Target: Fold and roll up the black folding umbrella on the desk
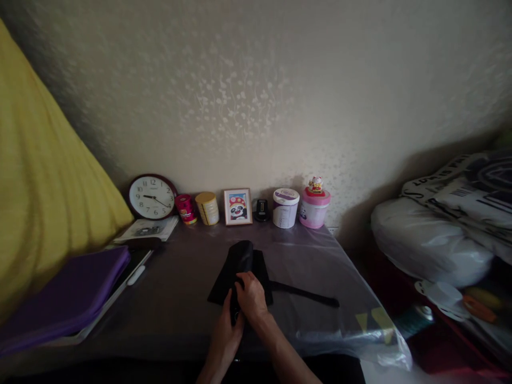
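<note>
A black fabric bag lies on the dark table, partly folded or rolled, with a black strap trailing to the right. My right hand rests on the near end of the bag with its fingers curled and pressed onto the cloth. My left hand is just below and left of it, with fingers closed against the bag's near edge. Both hands grip the fabric; the dim light hides finer detail.
Along the wall stand a round clock, a red tin, a yellow tin, a framed panda picture, a white tub and a pink tub. A purple folder lies left. Clear plastic sheet covers the table's right side; bags are piled at right.
</note>
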The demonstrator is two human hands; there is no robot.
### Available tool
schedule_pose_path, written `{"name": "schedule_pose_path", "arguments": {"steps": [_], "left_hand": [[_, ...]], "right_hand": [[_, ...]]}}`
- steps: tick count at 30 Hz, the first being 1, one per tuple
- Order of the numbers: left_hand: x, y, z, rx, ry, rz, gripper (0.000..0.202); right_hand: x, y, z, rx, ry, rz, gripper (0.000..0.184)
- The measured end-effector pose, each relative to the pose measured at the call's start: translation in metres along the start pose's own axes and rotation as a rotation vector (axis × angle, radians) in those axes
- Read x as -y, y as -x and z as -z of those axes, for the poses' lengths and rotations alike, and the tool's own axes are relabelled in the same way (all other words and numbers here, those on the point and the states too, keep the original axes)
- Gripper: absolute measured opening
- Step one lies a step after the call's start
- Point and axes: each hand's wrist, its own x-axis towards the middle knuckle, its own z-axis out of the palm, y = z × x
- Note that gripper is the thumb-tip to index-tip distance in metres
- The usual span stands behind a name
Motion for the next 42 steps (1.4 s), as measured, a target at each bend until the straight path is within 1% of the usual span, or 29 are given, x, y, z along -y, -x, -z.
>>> {"name": "schedule_pose_path", "arguments": {"steps": [4,7,10,12,17,19,21,22,24,26,27,29,32,37,39,42], "left_hand": [[-0.001,0.001,0.001,0.019,-0.045,-0.011,0.067],[-0.012,0.004,0.003,0.036,-0.08,0.018,0.074],[-0.024,0.007,0.006,0.102,-0.092,0.053,0.082],[-0.028,0.008,0.007,0.138,-0.076,0.037,0.081],[-0.021,0.007,0.005,0.116,0.006,-0.013,0.073],[-0.019,0.007,0.005,0.123,0.009,-0.01,0.07],[-0.018,0.007,0.005,0.131,0.006,-0.003,0.066],[-0.018,0.007,0.005,0.125,0.004,-0.002,0.064],[-0.018,0.007,0.004,0.09,0.001,-0.015,0.06],[-0.017,0.007,0.003,0.044,-0.001,-0.045,0.058],[-0.016,0.007,0.002,0.033,-0.002,-0.06,0.057],[-0.014,0.006,0.001,0.045,-0.013,-0.074,0.058],[-0.011,0.004,0.0,0.069,-0.045,-0.066,0.058],[-0.011,0.003,-0.004,0.042,-0.069,-0.086,0.06],[-0.015,0.004,-0.007,0.042,-0.08,-0.06,0.062],[-0.027,0.006,-0.011,0.051,-0.131,0.006,0.065]], "right_hand": [[0.004,0.004,0.001,0.049,0.077,0.025,0.026],[0.009,0.008,0.007,0.075,0.135,0.065,0.022],[0.012,0.014,0.012,0.076,0.191,0.104,0.019],[0.013,0.019,0.015,0.07,0.185,0.134,0.018],[0.011,0.035,0.027,0.068,0.014,0.266,0.023],[0.008,0.041,0.033,0.102,-0.087,0.315,0.024],[0.001,0.043,0.038,0.142,-0.198,0.323,0.024],[-0.004,0.042,0.039,0.138,-0.238,0.305,0.024],[-0.016,0.034,0.038,0.069,-0.248,0.238,0.025],[-0.028,0.021,0.031,-0.018,-0.172,0.187,0.027],[-0.033,0.014,0.026,-0.034,-0.122,0.178,0.029],[-0.039,-0.002,0.013,-0.013,-0.033,0.181,0.036],[-0.036,-0.024,-0.005,0.037,0.078,0.124,0.049],[-0.022,-0.053,-0.019,0.121,0.201,-0.082,0.066],[-0.018,-0.06,-0.023,0.135,0.222,-0.126,0.069],[-0.016,-0.064,-0.029,0.114,0.244,-0.161,0.07]]}}
